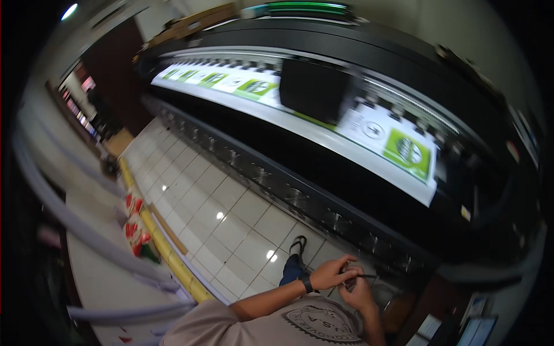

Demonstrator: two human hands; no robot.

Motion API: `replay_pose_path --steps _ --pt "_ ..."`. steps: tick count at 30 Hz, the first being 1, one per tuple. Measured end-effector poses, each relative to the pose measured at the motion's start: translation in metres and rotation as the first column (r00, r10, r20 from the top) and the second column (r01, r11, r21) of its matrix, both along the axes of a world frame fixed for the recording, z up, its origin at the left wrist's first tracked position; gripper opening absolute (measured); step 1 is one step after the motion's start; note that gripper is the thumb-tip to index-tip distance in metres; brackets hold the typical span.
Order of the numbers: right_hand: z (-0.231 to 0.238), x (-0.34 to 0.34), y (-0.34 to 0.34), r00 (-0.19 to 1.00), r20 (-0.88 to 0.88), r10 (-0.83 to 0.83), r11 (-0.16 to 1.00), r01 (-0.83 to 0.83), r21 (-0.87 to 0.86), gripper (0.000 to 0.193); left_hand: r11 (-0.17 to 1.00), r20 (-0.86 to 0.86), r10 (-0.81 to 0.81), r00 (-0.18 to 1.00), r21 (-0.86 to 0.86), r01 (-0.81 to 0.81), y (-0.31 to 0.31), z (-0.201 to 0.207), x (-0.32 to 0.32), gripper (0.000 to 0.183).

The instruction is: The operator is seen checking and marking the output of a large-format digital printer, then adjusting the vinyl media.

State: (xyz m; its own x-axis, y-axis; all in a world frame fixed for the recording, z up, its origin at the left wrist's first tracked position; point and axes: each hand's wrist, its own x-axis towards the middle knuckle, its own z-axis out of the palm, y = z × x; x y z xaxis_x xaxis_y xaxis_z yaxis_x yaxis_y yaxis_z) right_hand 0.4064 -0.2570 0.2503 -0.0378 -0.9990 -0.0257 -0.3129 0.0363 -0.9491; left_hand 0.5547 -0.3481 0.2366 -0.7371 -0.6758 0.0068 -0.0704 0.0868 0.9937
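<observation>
Close in front of my body, my two hands meet low in the picture. My left hand (330, 275), with a dark band on its wrist, has its fingers bent over toward the right one. Fingers curled, my right hand (359, 295) sits just beside it. Between them is a small dark thing with a thin, straight end (367, 276); its kind cannot be made out, as fingers cover most of it. Beyond the hands stands a long, dark wide-format printer (369, 34), with a printed white-and-green sheet (245, 89) across its bed and a black carriage (314, 87) over it.
Several long rolls, one a yellow tube (173, 262), lie along the left side. Red-and-white packages (135, 230) rest near the tube. White floor tiles (231, 230) run between rolls and printer. At lower right are a brown desk (441, 300) and a lit screen (478, 331).
</observation>
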Motion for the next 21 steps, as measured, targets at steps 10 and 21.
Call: replay_pose_path --steps 10,21 --pt "0.029 -0.091 0.099 0.839 0.099 -0.535 0.82 0.544 -0.181 0.048 0.997 0.137 -0.053 0.989 -0.049 0.06 0.07 -0.025 0.006 0.034" --pt "-0.076 -0.034 0.146 0.811 -0.098 -0.576 0.804 0.584 0.113 0.046 0.792 0.478 -0.299 0.826 -0.358 0.494 0.092 -0.044 -0.074 0.02"
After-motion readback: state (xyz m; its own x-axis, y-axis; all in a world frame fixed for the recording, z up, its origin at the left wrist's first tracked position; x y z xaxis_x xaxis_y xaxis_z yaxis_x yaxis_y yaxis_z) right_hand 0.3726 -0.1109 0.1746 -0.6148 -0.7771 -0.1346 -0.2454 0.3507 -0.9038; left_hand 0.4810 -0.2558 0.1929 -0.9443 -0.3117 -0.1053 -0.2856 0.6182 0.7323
